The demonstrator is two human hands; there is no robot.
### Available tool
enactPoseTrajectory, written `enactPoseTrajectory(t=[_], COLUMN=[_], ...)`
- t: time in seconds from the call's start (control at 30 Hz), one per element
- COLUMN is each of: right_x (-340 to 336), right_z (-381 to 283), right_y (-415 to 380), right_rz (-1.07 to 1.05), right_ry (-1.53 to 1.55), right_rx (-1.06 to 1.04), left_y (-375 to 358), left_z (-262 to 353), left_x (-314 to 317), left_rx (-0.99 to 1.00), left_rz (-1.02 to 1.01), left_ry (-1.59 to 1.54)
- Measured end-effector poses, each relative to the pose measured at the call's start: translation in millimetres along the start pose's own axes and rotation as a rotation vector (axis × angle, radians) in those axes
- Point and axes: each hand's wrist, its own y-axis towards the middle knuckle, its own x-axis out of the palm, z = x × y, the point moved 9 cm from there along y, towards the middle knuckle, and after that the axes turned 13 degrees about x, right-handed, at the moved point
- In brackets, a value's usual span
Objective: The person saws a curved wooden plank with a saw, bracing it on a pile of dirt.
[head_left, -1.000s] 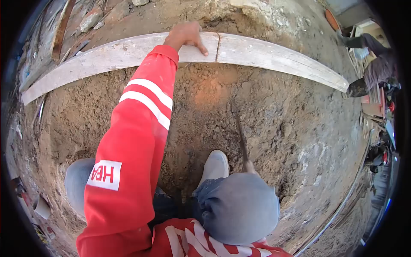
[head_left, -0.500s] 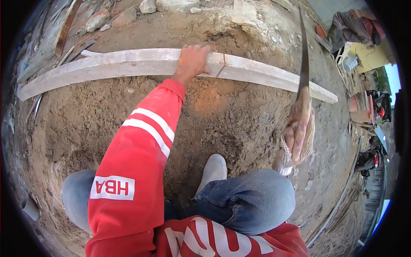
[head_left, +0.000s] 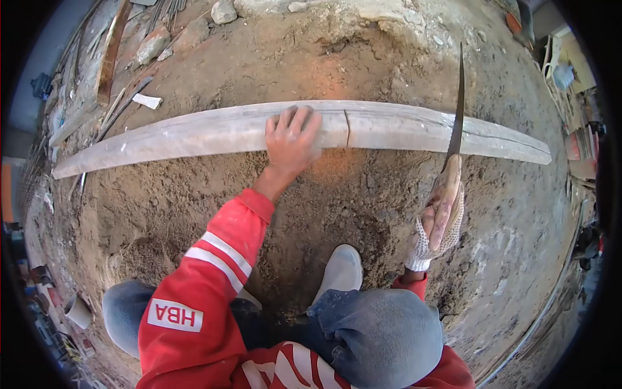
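Note:
A long pale wooden beam (head_left: pixel 214 135) lies across the ground in front of my feet, with a dark cut line or band across it right of its middle. My left hand (head_left: pixel 293 141) is bare and rests on the beam, fingers bent over its upper face, just left of that line. In my right hand (head_left: pixel 443 214), which wears a fingerless knit glove, is the wooden handle of a handsaw (head_left: pixel 459 110). The saw's dark blade points away from me, passing over the right part of the beam.
Stones (head_left: pixel 224 11) and a reddish plank (head_left: pixel 111 55) lie at the upper left, near thin rods. A white scrap (head_left: pixel 147 101) sits behind the beam. At the lower left stands a pale bucket (head_left: pixel 79 312). Assorted items line the right edge.
The view has shifted, and the beam now appears lower. My left hand has turned to rest its fingers on the beam's upper face. The saw remains in my right hand.

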Motion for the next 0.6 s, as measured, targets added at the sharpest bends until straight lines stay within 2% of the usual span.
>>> enactPoseTrajectory(t=[0.07,0.17,0.2,0.23,0.3,0.37,0.43,0.5,0.57,0.6], right_x=[0.3,0.1,1.1,1.1,7.7,7.7,9.5,12.6,19.5,23.5], right_z=[-4.3,0.2,-3.6,-7.4,-27.5,-16.6,3.1,0.4,49.5,80.3], right_y=[0.9,7.7,3.8,3.6,0.1,-8.2,-14.5,-25.6,-41.0,-42.7], right_rz=[0.05,-0.057,-0.166,-0.169,-0.103,-0.086,-0.127,-0.097,-0.244,-0.262], right_ry=[-0.123,-0.006,-0.116,-0.116,-0.221,-0.176,-0.133,-0.174,-0.049,0.086], right_rx=[-0.075,-0.033,-0.076,-0.07,-0.228,-0.218,-0.077,-0.147,0.069,0.214], left_y=[-15.1,-34.1,-36.2,-32.2,-23.7,-17.5,-6.5,9.7,26.3,37.5], left_z=[16.0,21.0,25.1,24.5,25.8,25.0,4.1,-24.5,-54.6,-69.1], left_x=[-9.3,1.1,-1.0,-2.3,-10.4,-17.9,-10.5,-0.2,17.2,22.0], left_rx=[0.059,-0.037,-0.037,-0.06,-0.079,-0.087,-0.108,-0.14,-0.156,-0.149], left_rz=[0.135,0.113,0.098,0.059,0.022,0.014,-0.076,-0.16,-0.332,-0.329], left_ry=[0.067,0.061,0.055,0.045,0.046,-0.107,-0.145,-0.191,-0.206,-0.207])
